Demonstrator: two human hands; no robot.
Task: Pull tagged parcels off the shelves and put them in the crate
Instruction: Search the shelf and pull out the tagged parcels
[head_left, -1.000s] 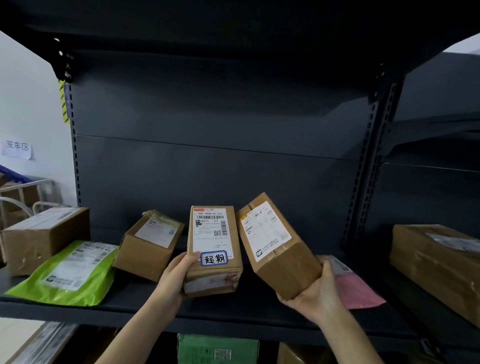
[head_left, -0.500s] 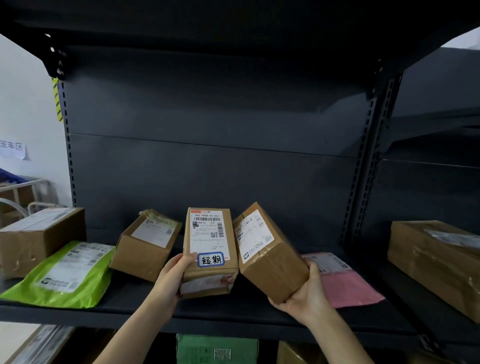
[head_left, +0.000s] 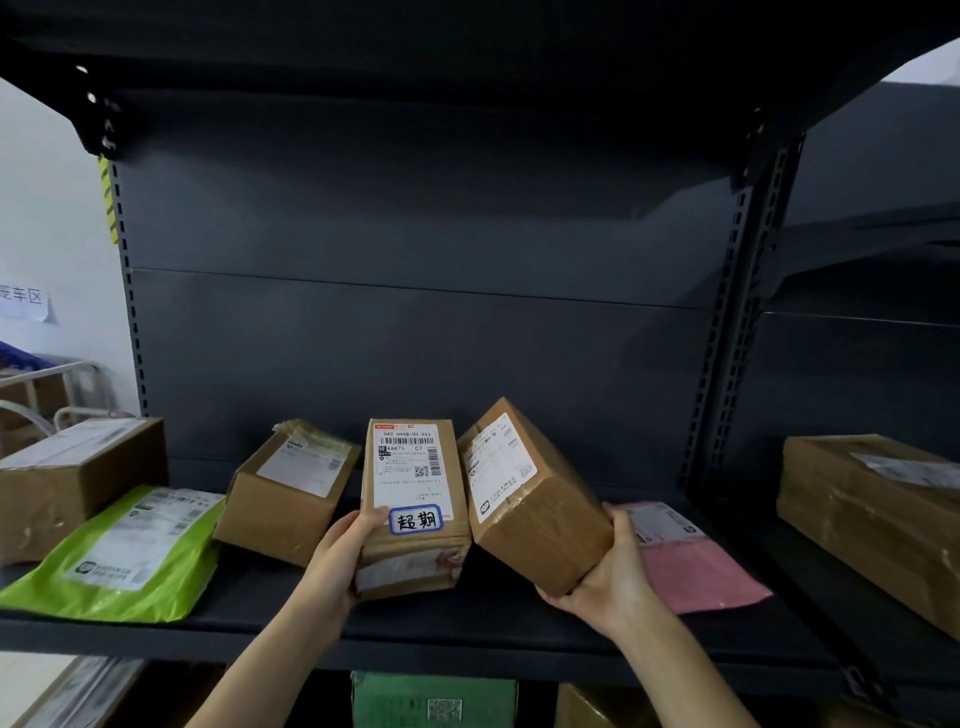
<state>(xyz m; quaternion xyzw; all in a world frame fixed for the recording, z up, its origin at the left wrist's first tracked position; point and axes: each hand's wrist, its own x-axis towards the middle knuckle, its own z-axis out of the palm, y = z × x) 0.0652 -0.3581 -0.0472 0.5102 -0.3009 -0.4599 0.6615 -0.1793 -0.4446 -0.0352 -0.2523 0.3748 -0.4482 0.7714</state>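
Nearest, lower centre: gripping the tagged parcel (head_left: 413, 483) w/ left hand (head_left: 345, 558) — fingers curled round its left edge, thumb on the face just beside the blue-bordered tag (head_left: 415, 519). Standing upright at centre of frame, base on or just above the shelf (head_left: 467, 629); can't tell which. Lower right: cupping an untagged box (head_left: 530, 499) from below w/ right hand (head_left: 608, 582), tilted, leaning left against the tagged parcel's upper right side. Looks like the pick step: tagged one found, neighbour held aside. Next, prob.: draw the tagged parcel fwd over the shelf edge, and lay the untagged box down flat, clear of the pink mailer (head_left: 696, 566) just behind it. No crate in view — will need a turn away to find it. Further back, left of centre: brown box (head_left: 291, 493), green mailer (head_left: 130, 551), larger box (head_left: 67, 478) at left edge; another box (head_left: 872, 509) at right edge. No tags seen on those.
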